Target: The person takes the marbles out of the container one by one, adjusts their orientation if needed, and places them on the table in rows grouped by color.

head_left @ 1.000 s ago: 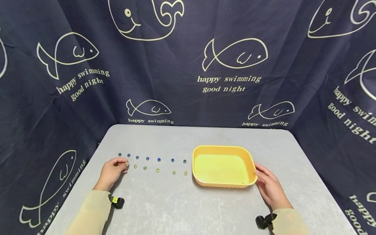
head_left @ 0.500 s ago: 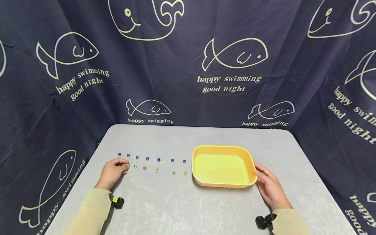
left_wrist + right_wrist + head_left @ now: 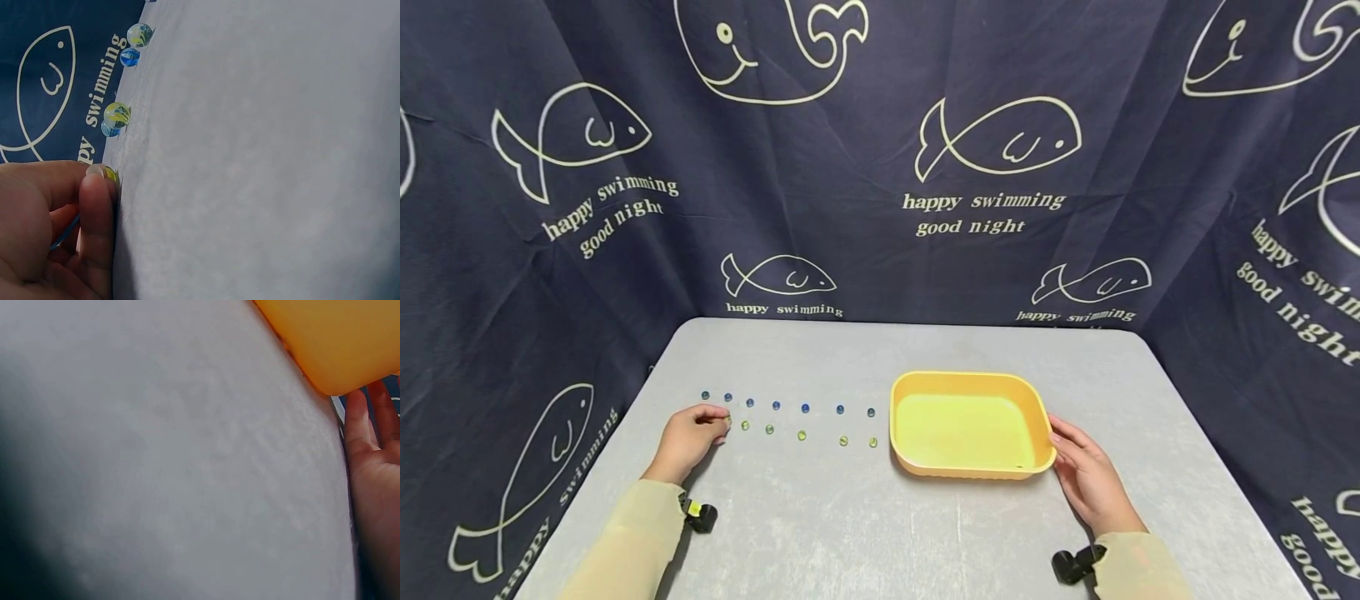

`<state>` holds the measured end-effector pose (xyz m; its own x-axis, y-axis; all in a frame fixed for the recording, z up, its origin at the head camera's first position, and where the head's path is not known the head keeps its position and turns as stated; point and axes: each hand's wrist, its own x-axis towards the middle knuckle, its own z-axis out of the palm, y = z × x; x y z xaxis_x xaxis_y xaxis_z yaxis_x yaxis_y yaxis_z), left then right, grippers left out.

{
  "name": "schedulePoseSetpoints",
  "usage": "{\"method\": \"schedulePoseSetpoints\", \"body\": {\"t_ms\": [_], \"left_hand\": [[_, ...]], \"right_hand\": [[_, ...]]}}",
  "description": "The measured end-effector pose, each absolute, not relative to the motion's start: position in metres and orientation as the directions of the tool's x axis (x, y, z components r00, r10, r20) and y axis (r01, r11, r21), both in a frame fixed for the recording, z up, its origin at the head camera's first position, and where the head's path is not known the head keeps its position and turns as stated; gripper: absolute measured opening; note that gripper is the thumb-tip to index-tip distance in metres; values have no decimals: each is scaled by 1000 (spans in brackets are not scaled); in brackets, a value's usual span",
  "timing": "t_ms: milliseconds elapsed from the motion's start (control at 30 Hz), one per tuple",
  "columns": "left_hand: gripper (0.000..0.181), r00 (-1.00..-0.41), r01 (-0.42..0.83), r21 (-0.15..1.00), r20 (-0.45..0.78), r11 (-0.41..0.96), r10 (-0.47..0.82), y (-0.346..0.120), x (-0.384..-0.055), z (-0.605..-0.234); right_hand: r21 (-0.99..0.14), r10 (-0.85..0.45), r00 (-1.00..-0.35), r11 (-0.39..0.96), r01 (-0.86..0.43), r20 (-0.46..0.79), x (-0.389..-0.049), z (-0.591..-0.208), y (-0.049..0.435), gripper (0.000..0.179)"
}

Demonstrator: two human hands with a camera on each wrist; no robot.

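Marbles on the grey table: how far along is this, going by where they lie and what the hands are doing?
Barely begun. The yellow tray looks nearly empty; one small speck by its near rim cannot be identified. In hand: the left hand pinches the leftmost green marble, which is at table level; the right hand rests against the tray's side. Left: the blue marbles and the other green marbles lie in two rows.

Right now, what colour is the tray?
Yellow-orange tray, clearest in the head view.
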<state>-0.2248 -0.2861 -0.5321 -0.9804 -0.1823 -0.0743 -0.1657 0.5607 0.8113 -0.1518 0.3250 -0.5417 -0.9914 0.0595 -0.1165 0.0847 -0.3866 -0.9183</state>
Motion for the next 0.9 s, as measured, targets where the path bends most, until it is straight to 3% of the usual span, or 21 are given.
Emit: {"method": "schedulePoseSetpoints", "body": {"t_ms": [467,700,900], "left_hand": [[29,-974,-201,856,-122,476,-192,-276,-220,-518],[27,-993,-67,865,-8,496,-121,-244,-219,-496],[22,-998,56,900,50,433,25,-190,-219,-481]], "right_hand": [[-922,70,-993,-381,65,-99,-151,-541,325,39],[-936,80,-991,-343,77,-111,-151,-542,324,45],[-934,83,-990,-349,78,-114,-151,-541,324,45]]}}
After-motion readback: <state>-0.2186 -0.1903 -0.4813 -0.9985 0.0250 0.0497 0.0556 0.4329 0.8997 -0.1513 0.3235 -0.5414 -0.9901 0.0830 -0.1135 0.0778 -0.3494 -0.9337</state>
